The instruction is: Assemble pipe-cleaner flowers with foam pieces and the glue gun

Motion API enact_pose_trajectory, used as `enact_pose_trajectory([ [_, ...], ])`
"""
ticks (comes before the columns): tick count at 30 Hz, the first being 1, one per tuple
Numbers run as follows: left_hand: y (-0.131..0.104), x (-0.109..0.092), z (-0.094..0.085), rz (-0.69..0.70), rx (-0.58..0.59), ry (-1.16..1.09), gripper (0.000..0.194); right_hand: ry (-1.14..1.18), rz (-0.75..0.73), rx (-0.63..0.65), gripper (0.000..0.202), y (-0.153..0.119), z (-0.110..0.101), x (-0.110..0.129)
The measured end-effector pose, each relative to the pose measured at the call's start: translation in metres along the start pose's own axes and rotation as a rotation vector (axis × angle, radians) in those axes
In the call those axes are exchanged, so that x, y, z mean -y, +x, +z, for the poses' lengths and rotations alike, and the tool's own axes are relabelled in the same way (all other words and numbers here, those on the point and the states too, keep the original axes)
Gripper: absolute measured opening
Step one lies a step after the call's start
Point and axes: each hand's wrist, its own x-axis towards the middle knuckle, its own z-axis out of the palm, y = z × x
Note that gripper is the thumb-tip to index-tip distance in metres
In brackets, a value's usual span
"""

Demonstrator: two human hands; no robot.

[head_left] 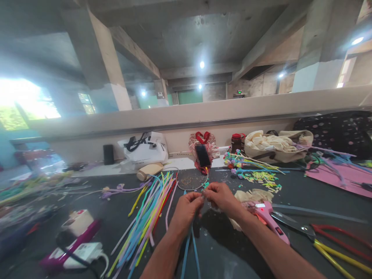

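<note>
My left hand (190,209) is closed, its thumb and fingertips pinched together at the middle of the table. Two blue pipe cleaners (186,252) run down from beneath it toward me. My right hand (217,197) meets it fingertip to fingertip, also pinched. The small piece between the fingertips is mostly hidden, so I cannot make it out. A loose bundle of coloured pipe cleaners (151,221) lies to the left of my hands. Just right of my right forearm rest a pink glue gun (270,219) and large scissors (305,229) with red and yellow handles.
A purple power strip (72,246) with plugs lies at the left. Behind my hands a phone (202,155) leans on a red-trimmed bag, its cable looping over the table. Short yellow-green pieces (263,178), small flower-like bunches (232,161) and a cloth bag (276,149) sit back right.
</note>
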Motion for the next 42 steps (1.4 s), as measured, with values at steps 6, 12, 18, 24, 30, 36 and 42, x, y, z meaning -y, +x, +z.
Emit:
enact_pose_trajectory([
  [6,0.0,-0.004,-0.001,-0.077,0.009,-0.093,0.02,-0.061,-0.104,-0.002,0.02,0.003,-0.003,-0.003],
  [12,-0.002,-0.005,-0.006,-0.167,0.075,-0.218,0.025,-0.025,-0.121,0.068,0.019,0.002,-0.006,0.0],
  [18,0.001,-0.004,-0.008,-0.121,-0.048,-0.315,0.026,0.226,-0.005,0.045,0.035,-0.002,0.001,0.009],
  [24,0.002,-0.007,-0.006,-0.031,-0.104,-0.495,0.021,0.387,0.111,0.132,0.033,-0.008,0.014,0.012],
  [30,-0.001,-0.01,-0.004,-0.034,-0.04,-0.554,0.019,0.469,0.096,0.155,0.026,-0.011,0.021,0.015],
  [36,-0.002,-0.013,-0.008,-0.061,0.022,-0.524,0.021,0.668,0.219,0.271,0.01,-0.011,0.01,0.018],
  [42,-0.002,-0.012,-0.008,-0.04,-0.013,-0.545,0.021,0.798,0.291,0.444,0.006,-0.009,0.005,0.012],
])
